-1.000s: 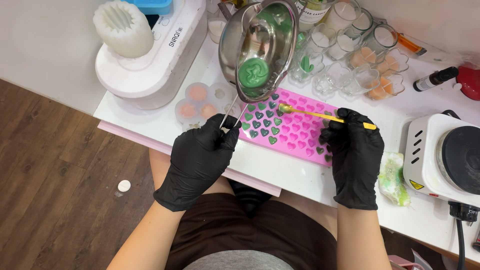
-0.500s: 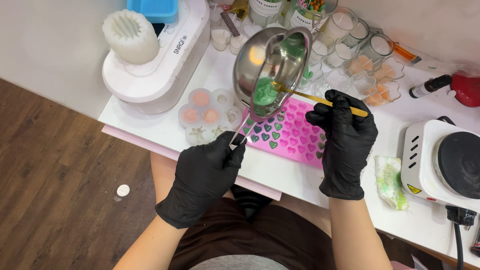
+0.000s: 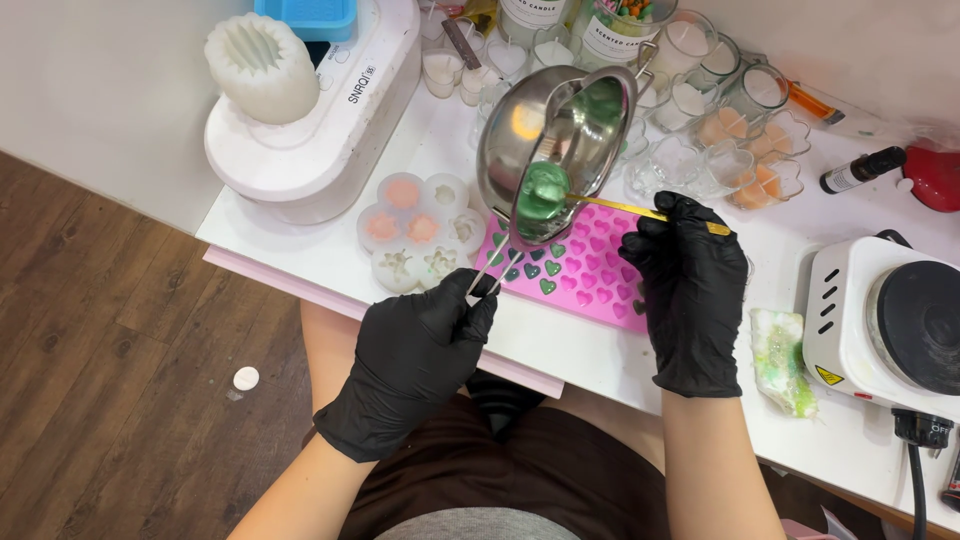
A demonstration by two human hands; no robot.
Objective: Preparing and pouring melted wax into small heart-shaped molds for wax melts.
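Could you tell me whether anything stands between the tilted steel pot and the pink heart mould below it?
Nothing visible does: the steel pot hangs tilted directly over the pink heart mould, green liquid at its lower lip.

Dark wood-plank floor [image 3: 110, 330] beneath a white table [image 3: 560, 345], a pale, perhaps painted, wall [image 3: 90, 90] alongside.

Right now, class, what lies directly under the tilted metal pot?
Under the metal pot lies the pink heart mould, with green-filled hearts near the spout. The left hand holds the pot's handle. The mould's far edge, and the table there, are hidden by the pot.
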